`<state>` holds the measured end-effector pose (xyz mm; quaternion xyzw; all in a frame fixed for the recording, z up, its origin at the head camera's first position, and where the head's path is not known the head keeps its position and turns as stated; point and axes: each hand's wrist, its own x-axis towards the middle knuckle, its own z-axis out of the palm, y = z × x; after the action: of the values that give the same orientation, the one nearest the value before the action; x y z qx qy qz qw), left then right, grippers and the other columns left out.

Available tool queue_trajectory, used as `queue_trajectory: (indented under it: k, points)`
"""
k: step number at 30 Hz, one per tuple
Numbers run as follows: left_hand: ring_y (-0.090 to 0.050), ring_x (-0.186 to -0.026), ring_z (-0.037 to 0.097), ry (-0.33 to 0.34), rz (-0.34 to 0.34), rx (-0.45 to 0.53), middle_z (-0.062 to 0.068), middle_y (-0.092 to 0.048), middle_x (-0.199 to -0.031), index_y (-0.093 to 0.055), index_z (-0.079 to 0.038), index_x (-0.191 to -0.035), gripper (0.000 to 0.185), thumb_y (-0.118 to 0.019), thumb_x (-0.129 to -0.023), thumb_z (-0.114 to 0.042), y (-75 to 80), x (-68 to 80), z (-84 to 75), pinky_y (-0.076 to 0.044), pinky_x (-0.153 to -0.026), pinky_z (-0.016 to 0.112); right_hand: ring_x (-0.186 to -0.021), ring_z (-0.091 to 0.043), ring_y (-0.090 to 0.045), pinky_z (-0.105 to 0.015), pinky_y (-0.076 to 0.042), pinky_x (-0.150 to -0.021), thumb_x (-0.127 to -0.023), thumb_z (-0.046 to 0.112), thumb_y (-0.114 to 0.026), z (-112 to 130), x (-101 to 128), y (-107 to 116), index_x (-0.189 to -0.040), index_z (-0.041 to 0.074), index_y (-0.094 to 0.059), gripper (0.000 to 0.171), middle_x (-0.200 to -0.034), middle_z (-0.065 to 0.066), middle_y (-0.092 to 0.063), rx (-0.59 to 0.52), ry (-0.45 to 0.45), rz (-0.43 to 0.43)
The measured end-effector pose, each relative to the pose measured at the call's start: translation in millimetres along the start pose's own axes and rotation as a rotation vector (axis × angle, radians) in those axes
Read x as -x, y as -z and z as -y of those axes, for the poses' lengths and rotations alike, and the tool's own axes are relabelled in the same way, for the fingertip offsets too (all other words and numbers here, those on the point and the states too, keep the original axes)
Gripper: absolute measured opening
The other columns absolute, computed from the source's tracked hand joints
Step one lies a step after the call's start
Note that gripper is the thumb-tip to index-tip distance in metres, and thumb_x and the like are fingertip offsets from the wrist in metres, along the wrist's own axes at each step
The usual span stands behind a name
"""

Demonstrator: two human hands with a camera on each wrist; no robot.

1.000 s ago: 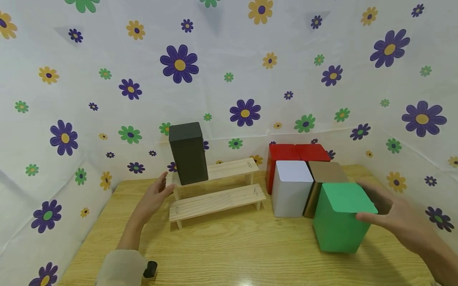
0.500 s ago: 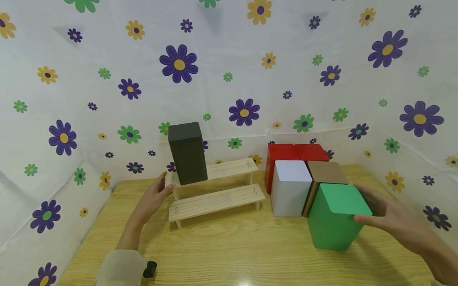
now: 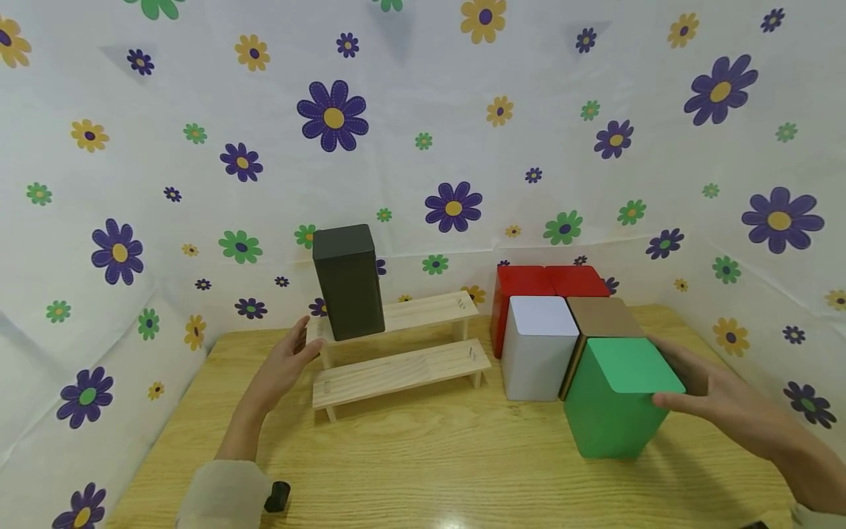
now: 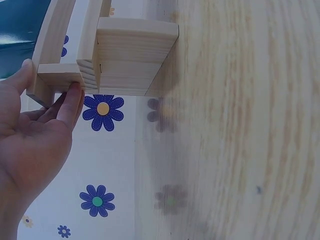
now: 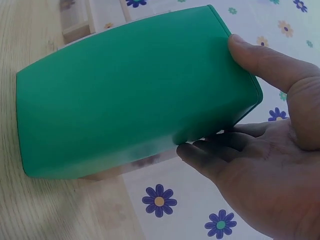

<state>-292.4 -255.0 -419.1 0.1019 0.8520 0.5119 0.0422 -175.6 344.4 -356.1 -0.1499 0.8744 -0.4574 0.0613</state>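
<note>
My right hand [image 3: 734, 415] holds a tall green box [image 3: 621, 404] upright near the table's right side. In the right wrist view the thumb [image 5: 245, 47] presses the edge of the box's top, and the other fingers lie along its side. My left hand [image 3: 284, 367] grips the left end of a two-step wooden shelf [image 3: 399, 373]. Its thumb [image 4: 22, 75] is on the upper board, with fingers tucked beneath, as the left wrist view shows. A black box [image 3: 350, 290] stands on the upper step, just right of that hand.
Behind the green box are a white box [image 3: 538, 353], a brown box [image 3: 604, 317] and two red boxes, one of them the left red box [image 3: 522, 281], packed close together. Flower-printed cloth [image 3: 396, 162] rises behind and beside the wooden table [image 3: 423, 463].
The green box and my right hand have shifted slightly left and back, closer to the brown and white boxes. My left hand keeps its hold on the shelf.
</note>
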Motion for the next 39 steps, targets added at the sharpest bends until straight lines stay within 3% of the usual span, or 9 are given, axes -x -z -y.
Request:
queue_trajectory:
  k: [13, 15, 19, 22, 29, 31, 34, 36, 39]
  points:
    - [-0.01, -0.138, 0.03, 0.001, 0.003, 0.002, 0.004, -0.004, -0.152, -0.001, -0.028, -0.146, 0.072, -0.041, -0.091, -0.052, -0.6, 0.8, -1.9, -0.02, -0.106, 0.052, -0.115, 0.006, -0.04, -0.02, -0.046, -0.081, -0.094, 0.013, -0.049, 1.1, 0.5, 1.1, -0.147, 0.022, -0.006, 0.069, -0.145, -0.011, -0.023, -0.01, -0.011, 0.011]
    - [-0.01, -0.138, 0.03, 0.003, 0.005, -0.002, 0.004, -0.004, -0.152, -0.001, -0.028, -0.146, 0.072, -0.041, -0.091, -0.052, -0.8, 0.6, -1.8, -0.02, -0.106, 0.053, -0.123, -0.005, -0.037, -0.015, -0.043, -0.081, -0.096, 0.017, -0.046, 4.4, 2.1, 3.1, -0.147, 0.023, -0.005, 0.067, -0.148, -0.009, -0.019, 0.035, -0.029, -0.005]
    - [-0.01, -0.138, 0.031, 0.0, 0.006, -0.004, 0.005, -0.004, -0.152, 0.0, -0.028, -0.146, 0.072, -0.04, -0.091, -0.052, -0.2, 0.2, -0.8, -0.019, -0.106, 0.053, -0.134, -0.032, -0.02, -0.045, -0.038, -0.096, -0.097, 0.03, -0.041, 19.6, 3.1, 6.3, -0.146, 0.033, -0.002, 0.063, -0.151, -0.005, -0.011, 0.127, -0.087, -0.069]
    - [-0.01, -0.138, 0.031, -0.003, 0.006, -0.007, 0.006, -0.004, -0.152, 0.0, -0.027, -0.146, 0.072, -0.04, -0.092, -0.052, 0.4, -0.4, -0.6, -0.019, -0.106, 0.053, -0.132, -0.042, -0.017, -0.07, -0.026, -0.087, -0.096, 0.036, -0.042, 35.1, -1.1, 5.5, -0.145, 0.036, -0.003, 0.063, -0.151, -0.005, -0.011, 0.142, -0.107, -0.143]
    - [-0.01, -0.138, 0.031, 0.008, -0.001, -0.014, 0.006, -0.004, -0.152, 0.0, -0.025, -0.147, 0.074, -0.04, -0.091, -0.052, 1.0, -0.5, -0.8, -0.019, -0.106, 0.053, -0.132, -0.036, -0.023, -0.066, -0.029, -0.09, -0.094, 0.038, -0.046, 72.0, -17.2, -5.5, -0.145, 0.034, -0.016, 0.059, -0.148, -0.004, -0.023, 0.099, -0.037, -0.245]
    - [-0.01, -0.138, 0.031, 0.012, -0.003, -0.014, 0.006, -0.004, -0.152, 0.0, -0.024, -0.147, 0.075, -0.041, -0.091, -0.053, 1.2, -0.6, -0.4, -0.019, -0.106, 0.053, -0.132, -0.032, -0.026, -0.053, -0.035, -0.097, -0.094, 0.037, -0.047, 82.2, -22.0, -11.4, -0.144, 0.032, -0.019, 0.058, -0.146, -0.002, -0.028, 0.088, -0.02, -0.238]
    - [-0.01, -0.138, 0.031, 0.014, -0.001, -0.014, 0.007, -0.004, -0.152, 0.0, -0.024, -0.147, 0.076, -0.041, -0.091, -0.053, 1.1, -1.1, 0.0, -0.019, -0.106, 0.053, -0.13, -0.028, -0.031, -0.045, -0.039, -0.096, -0.093, 0.037, -0.049, 95.0, -29.1, -21.8, -0.144, 0.028, -0.023, 0.058, -0.144, 0.0, -0.032, 0.074, 0.002, -0.209]
    - [-0.01, -0.138, 0.031, 0.015, 0.001, -0.013, 0.007, -0.004, -0.152, 0.0, -0.025, -0.147, 0.075, -0.041, -0.091, -0.053, 0.9, -1.2, -0.2, -0.019, -0.106, 0.053, -0.13, -0.027, -0.032, -0.042, -0.04, -0.096, -0.092, 0.037, -0.049, 101.3, -34.2, -29.6, -0.143, 0.026, -0.026, 0.057, -0.143, 0.001, -0.033, 0.046, 0.009, -0.187]
    - [-0.01, -0.138, 0.031, 0.014, 0.002, -0.011, 0.007, -0.005, -0.152, 0.0, -0.027, -0.146, 0.074, -0.041, -0.091, -0.053, 0.7, -0.8, -0.7, -0.019, -0.106, 0.053, -0.129, -0.027, -0.033, -0.05, -0.037, -0.097, -0.091, 0.037, -0.052, 107.0, -43.7, -41.8, -0.142, 0.02, -0.028, 0.059, -0.142, -0.002, -0.034, -0.021, 0.031, -0.141]
